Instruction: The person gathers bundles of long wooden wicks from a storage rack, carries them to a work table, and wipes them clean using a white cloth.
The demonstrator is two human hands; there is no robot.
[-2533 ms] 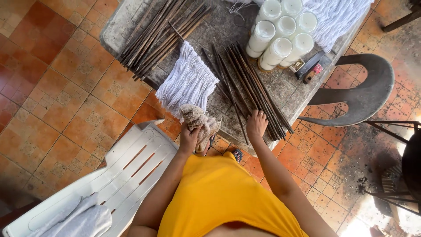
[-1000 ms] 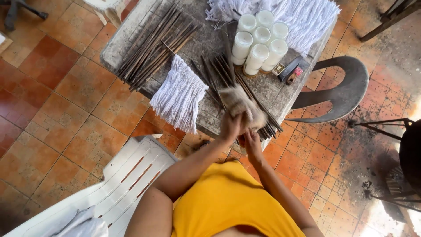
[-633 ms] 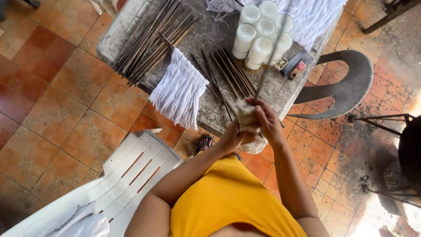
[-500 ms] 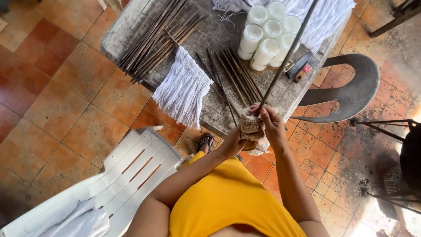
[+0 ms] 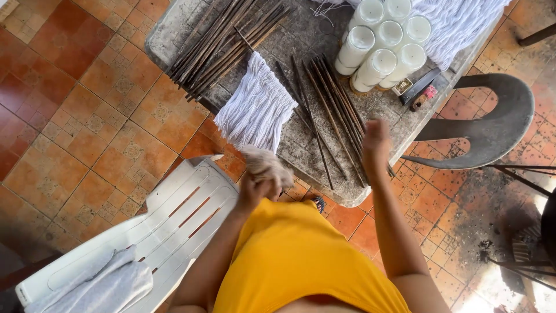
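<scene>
Two hands in view. Left hand (image 5: 255,188) clamped on a crumpled beige cloth wad (image 5: 267,165), held just off the near edge of the grey stone counter (image 5: 174,35). Right hand (image 5: 375,142) blurred, fingers loosely spread, over the near ends of the loose dark thin sticks (image 5: 330,107); grip on any stick impossible to tell. Hands well apart.

Counted: six white candles in glass jars (image 5: 382,46) beyond the right hand, two stick groups (loose spread under right hand, second dark stick bundle (image 5: 226,43) beyond left hand), one small white string bundle (image 5: 258,110) just ahead of left hand, one larger white string heap (image 5: 457,20) behind the candles. White plastic chair (image 5: 145,232) left of left hand, grey plastic chair (image 5: 498,116) right of right hand.

Versus half a second ago: hands no longer together on cloth and raised stick; stick gone from grip, cloth now in left hand alone.
</scene>
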